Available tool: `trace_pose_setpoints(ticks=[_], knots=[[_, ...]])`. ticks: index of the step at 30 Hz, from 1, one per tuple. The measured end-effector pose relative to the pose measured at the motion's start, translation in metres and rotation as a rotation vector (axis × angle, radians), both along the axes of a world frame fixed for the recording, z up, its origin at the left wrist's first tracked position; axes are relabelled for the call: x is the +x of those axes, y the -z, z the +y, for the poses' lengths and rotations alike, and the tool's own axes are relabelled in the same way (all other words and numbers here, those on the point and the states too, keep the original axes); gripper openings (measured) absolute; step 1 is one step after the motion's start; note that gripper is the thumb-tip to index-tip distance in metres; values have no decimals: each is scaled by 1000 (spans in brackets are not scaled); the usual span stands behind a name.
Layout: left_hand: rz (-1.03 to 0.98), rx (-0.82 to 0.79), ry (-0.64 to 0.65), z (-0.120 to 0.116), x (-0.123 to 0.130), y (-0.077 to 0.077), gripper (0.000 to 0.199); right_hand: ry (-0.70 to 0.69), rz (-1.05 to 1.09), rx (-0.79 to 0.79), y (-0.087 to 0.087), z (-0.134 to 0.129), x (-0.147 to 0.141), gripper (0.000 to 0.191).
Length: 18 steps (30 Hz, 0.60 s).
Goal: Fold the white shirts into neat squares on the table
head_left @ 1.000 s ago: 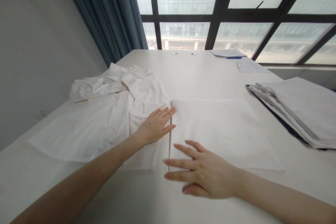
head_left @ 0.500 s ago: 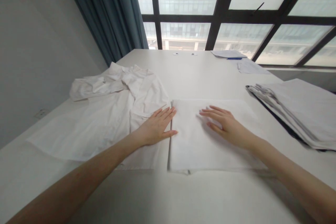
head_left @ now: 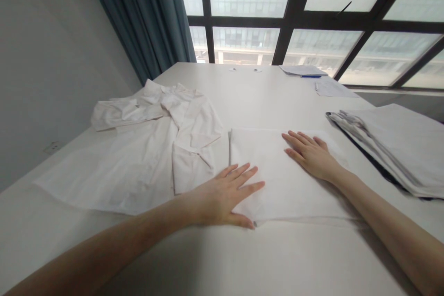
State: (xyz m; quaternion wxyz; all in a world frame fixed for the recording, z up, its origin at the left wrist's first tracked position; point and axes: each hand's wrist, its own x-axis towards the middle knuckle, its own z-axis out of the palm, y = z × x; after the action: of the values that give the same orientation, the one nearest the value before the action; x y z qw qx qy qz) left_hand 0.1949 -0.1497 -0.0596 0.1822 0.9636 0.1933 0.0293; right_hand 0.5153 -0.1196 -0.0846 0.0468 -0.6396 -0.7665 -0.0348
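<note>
Smooth white desk [head_left: 263, 259]. Left hand [head_left: 227, 196]: released, fingers spread, flat over the 8 o'clock corner of a folded, rectangular white cloth [head_left: 274, 194]. Right hand [head_left: 308, 155]: released, resting palm down on the cloth toward 1 o'clock. From the cloth: rumpled white fabric shirt [head_left: 149, 152], 9 o'clock; folded white fabric stack [head_left: 398, 143], 3 o'clock; white paper sheets [head_left: 301, 70], blue pen [head_left: 311, 76], far, 1 o'clock.

I am making out no readable text, label, brand, number or sign. On the papers [head_left: 300, 70] just behind the blue pen [head_left: 311, 76] and the sheet [head_left: 335, 88] in front of it, I am discerning nothing legible.
</note>
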Motion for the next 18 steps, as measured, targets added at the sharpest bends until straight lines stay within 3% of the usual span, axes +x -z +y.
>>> trace_pose_setpoints(ticks=[3,8,14,18], knots=[[-22,18,29,3,-2,4,87,3,4,9,1,1,2,55],[20,173,2,16,-7,12,73,65,-48,64,-5,4,14,51],[-29,392,-288,55,-19,30,44,224,-390,89,-34,-7,15,43],[-224,318,-450,70,-21,35,35,227,-516,-37,-53,-18,11,49]])
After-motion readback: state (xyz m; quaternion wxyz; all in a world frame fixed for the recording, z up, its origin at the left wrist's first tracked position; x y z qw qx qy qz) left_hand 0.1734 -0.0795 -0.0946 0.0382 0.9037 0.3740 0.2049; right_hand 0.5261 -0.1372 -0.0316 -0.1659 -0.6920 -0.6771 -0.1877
